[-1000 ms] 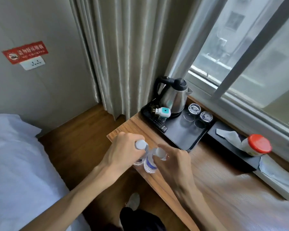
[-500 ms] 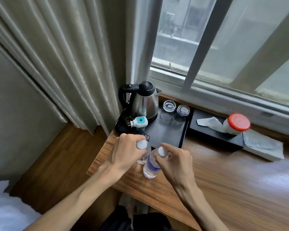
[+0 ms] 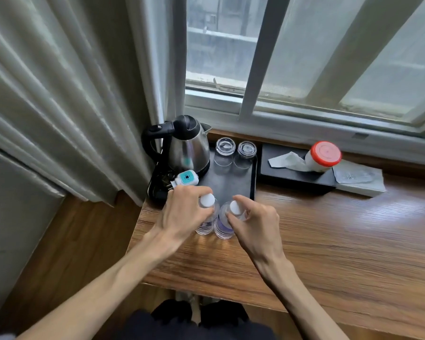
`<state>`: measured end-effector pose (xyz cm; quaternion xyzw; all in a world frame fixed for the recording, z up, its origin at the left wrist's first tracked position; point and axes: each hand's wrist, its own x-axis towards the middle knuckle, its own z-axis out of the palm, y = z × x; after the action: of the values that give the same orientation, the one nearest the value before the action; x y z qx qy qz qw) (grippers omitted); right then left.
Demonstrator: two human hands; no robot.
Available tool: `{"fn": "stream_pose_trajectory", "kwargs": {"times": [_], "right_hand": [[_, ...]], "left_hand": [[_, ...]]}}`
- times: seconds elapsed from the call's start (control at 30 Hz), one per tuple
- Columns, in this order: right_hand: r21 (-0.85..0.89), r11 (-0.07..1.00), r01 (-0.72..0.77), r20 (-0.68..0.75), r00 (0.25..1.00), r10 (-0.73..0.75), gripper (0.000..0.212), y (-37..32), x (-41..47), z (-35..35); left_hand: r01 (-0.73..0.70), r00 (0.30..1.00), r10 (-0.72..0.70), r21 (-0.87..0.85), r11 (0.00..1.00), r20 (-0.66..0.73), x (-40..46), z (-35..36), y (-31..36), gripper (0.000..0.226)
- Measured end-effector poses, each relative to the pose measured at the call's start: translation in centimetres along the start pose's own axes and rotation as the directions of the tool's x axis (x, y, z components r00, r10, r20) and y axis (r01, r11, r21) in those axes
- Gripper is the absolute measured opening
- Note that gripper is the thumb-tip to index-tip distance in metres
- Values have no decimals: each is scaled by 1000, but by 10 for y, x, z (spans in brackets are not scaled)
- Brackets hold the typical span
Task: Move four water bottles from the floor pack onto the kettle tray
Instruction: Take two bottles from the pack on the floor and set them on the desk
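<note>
Two clear water bottles with white caps are side by side above the wooden desk, just in front of the black kettle tray (image 3: 252, 177). My left hand (image 3: 182, 214) grips the left bottle (image 3: 205, 225) near its neck. My right hand (image 3: 254, 224) grips the right bottle (image 3: 223, 227), which has a purple label. On the tray stand a steel kettle (image 3: 188, 147) at the back left and two upturned glasses (image 3: 234, 153) beside it. The floor pack is out of view.
A white and teal plug (image 3: 185, 178) with a black cord lies on the tray's left side. A black tissue tray (image 3: 297, 176) with a red-lidded jar (image 3: 323, 157) sits to the right by the window. Curtains hang at the left; the wooden desk (image 3: 329, 241) stretches rightward.
Both hands have carried the bottles forward over the desk toward the tray's front edge. The view has swung from the bed and wall toward the window and desk.
</note>
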<state>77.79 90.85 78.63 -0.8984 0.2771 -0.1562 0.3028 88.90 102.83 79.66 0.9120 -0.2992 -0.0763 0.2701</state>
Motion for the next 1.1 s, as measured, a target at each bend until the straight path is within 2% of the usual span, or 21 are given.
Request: {"fn": "stream_pose_trajectory", "kwargs": {"times": [0.07, 0.33, 0.43, 0.53, 0.6, 0.7, 0.8, 0.93, 1.1], "right_hand": [[16, 1000, -10, -15, 1000, 10, 11, -2, 1, 1], [-54, 998, 36, 45, 998, -34, 33, 3, -8, 5], [-44, 999, 18, 47, 999, -16, 47, 3, -13, 4], [-60, 998, -18, 42, 999, 20, 64, 2, -15, 4], [-65, 996, -67, 40, 997, 69, 58, 1, -16, 5], [-48, 992, -121, 31, 992, 122, 35, 3, -18, 8], [-3, 989, -145, 42, 989, 145, 41, 4, -19, 8], [81, 979, -185, 41, 982, 183, 72, 8, -23, 5], [127, 978, -166, -36, 985, 171, 75, 17, -47, -28]], "left_hand": [[6, 1000, -6, -20, 1000, 6, 0, 0, -3, 16], [-28, 1000, 27, -105, 994, -16, -13, -1, -12, 28], [-61, 998, 61, -165, 984, -7, -16, 0, -15, 32], [-38, 999, 36, -238, 971, -13, -17, 4, -19, 31], [-27, 1000, 28, -264, 964, 3, -17, 6, -23, 31], [-16, 999, 29, -287, 958, 41, -17, 6, -28, 36], [-22, 998, 38, -290, 957, 53, -16, 4, -31, 42], [-138, 989, 145, -257, 956, 8, -16, 0, -22, 53], [-300, 950, 311, -245, 922, 9, -20, 4, 23, 49]]}}
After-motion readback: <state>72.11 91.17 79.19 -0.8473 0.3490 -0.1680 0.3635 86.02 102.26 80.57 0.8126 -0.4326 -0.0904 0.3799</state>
